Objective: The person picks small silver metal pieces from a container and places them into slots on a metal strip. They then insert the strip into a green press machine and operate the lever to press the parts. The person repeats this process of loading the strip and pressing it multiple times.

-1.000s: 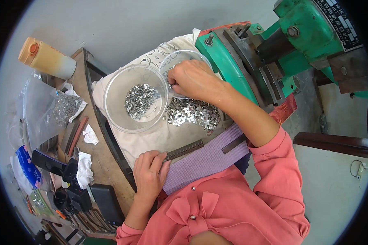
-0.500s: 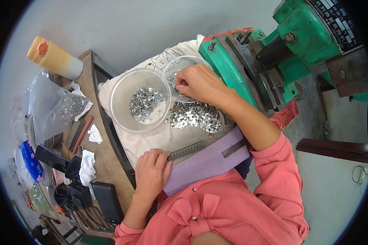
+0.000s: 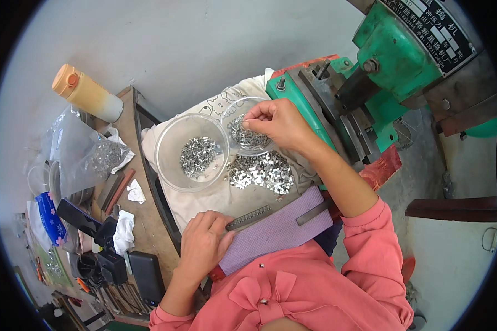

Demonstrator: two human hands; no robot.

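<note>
On the far left a bottle with an orange cap point(image 3: 86, 95) lies on its side by the grey wall. Near it a clear plastic bag point(image 3: 85, 154) of small metal bits sits on the brown desk point(image 3: 143, 220), with dark tools point(image 3: 102, 243) closer to me.

A white cloth point(image 3: 204, 198) covers my work spot. My left hand point(image 3: 201, 245) lies flat on it, fingers loose, holding nothing. Its fingertips touch the end of a dark metal bar point(image 3: 249, 217) that lies along a purple pad point(image 3: 276, 231).

Farther from me stands a big clear bowl point(image 3: 191, 151) with shiny metal pieces inside. Just to its right is a small clear bowl point(image 3: 249, 132), also with pieces in it. A flat pile of the same shiny pieces point(image 3: 261, 172) lies on the cloth, near both bowls.

My right hand point(image 3: 279, 124) is over the small bowl. My grip is narrow there, thumb and finger pinched together. I cannot tell if a piece is between them.

To the right stands a big green machine point(image 3: 392, 60).
</note>
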